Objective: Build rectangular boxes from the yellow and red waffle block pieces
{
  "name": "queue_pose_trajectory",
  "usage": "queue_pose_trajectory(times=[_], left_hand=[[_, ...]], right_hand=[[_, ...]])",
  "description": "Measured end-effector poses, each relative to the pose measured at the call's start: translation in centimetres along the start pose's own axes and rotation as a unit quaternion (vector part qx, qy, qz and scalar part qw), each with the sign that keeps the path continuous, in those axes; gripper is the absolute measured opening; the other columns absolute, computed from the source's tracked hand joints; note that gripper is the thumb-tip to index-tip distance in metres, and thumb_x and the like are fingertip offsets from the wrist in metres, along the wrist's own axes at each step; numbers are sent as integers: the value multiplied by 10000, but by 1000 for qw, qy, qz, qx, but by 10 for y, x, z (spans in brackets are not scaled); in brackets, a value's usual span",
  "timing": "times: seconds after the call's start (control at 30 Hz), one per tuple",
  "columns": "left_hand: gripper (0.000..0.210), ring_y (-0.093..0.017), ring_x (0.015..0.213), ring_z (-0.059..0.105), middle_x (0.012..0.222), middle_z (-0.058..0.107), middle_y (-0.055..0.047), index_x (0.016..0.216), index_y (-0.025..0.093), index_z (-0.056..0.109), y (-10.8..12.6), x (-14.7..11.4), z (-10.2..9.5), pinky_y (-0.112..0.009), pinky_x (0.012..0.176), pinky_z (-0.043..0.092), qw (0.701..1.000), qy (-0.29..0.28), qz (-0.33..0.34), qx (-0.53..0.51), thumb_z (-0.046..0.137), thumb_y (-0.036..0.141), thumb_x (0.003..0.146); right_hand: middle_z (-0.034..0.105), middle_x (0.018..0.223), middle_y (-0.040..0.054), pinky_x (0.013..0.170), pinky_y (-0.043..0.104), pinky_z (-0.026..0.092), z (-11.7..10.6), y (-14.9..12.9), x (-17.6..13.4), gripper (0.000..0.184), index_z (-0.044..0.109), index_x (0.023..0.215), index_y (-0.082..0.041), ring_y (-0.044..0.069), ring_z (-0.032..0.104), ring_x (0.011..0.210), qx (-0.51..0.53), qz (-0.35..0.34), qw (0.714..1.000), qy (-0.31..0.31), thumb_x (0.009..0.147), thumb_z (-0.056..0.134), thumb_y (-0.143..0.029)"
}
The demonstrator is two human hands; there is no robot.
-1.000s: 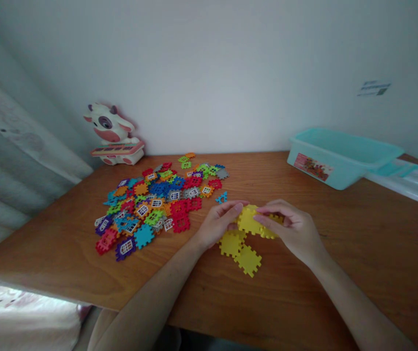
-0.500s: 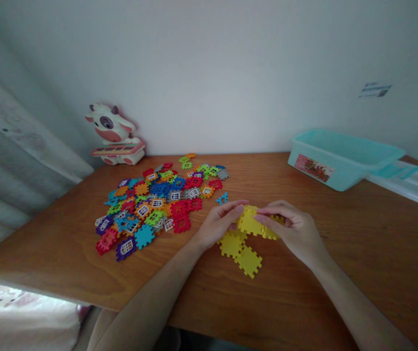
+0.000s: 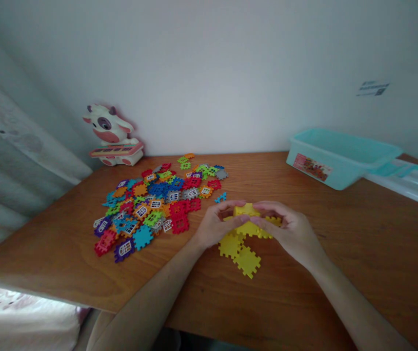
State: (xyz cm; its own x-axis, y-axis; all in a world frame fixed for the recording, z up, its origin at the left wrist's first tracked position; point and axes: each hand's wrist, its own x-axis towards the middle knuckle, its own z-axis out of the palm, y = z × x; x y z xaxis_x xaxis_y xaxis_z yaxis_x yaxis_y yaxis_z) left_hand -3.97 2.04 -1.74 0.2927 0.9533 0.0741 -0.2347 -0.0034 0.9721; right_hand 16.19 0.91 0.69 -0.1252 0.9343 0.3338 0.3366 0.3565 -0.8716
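Between my two hands is a joined piece made of yellow interlocking tiles [image 3: 248, 227], with notched edges, held just above the table. My left hand [image 3: 216, 224] grips its left side, thumb in front and fingers behind. On the other side, my right hand [image 3: 289, 228] pinches it the same way, the two thumb tips almost meeting. Part of the piece is hidden behind the fingers. Below the hands lie loose yellow tiles [image 3: 247, 262] on the wooden table, one overlapping another, and more yellow shows by my right fingers.
A spread pile of coloured building tiles [image 3: 143, 237], some with white window frames, covers the table's left middle. A cow toy with a keyboard [image 3: 115, 150] stands at the back left. At the back right sits a turquoise bin [image 3: 326, 163], with a clear lid [image 3: 413, 183] beside it.
The yellow piece has tilted, so a top face now shows above my thumbs. My right thumb has slid down to its front edge, close to my left thumb.
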Motion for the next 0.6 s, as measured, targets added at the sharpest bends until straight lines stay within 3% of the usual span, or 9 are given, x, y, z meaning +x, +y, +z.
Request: queue_pose_trajectory(times=[0.1, 0.27, 0.4, 0.6], left_hand=[[414, -216, 1078, 670, 1262, 700, -82, 1077, 214, 736, 3, 0, 0, -398, 964, 510, 1000, -4, 21, -10, 875, 354, 713], [365, -255, 1208, 635, 1326, 678, -90, 1079, 221, 740, 7, -2, -1, -457, 1062, 467, 998, -32, 46, -4, 856, 318, 746], [325, -254, 1244, 617, 1331, 676, -78, 1066, 233, 746, 9, -4, 0, -450, 1067, 471, 996, -53, 69, 1, 841, 308, 765], [293, -248, 1243, 614, 1296, 695, -80, 1035, 232, 770, 15, -7, 4, -446, 1094, 453, 995, -34, 84, 42, 832, 341, 770]], right_hand=[[774, 1129, 82, 942, 440, 572, -1, -4, 0, 299, 788, 949, -264, 283, 726, 1038, -11, -12, 1000, 7, 780, 778, -510], [760, 1208, 85, 899, 426, 600, -2, -10, -1, 377, 778, 1065, -263, 282, 741, 1025, 29, 40, 999, -20, 768, 793, -494], [765, 1189, 91, 929, 425, 589, -4, -10, -1, 333, 791, 996, -254, 281, 736, 1043, 55, 31, 998, -22, 734, 824, -458], [753, 1200, 106, 886, 420, 606, -4, -9, -1, 280, 804, 942, -253, 283, 739, 1024, 61, 24, 998, -21, 733, 823, -439]])
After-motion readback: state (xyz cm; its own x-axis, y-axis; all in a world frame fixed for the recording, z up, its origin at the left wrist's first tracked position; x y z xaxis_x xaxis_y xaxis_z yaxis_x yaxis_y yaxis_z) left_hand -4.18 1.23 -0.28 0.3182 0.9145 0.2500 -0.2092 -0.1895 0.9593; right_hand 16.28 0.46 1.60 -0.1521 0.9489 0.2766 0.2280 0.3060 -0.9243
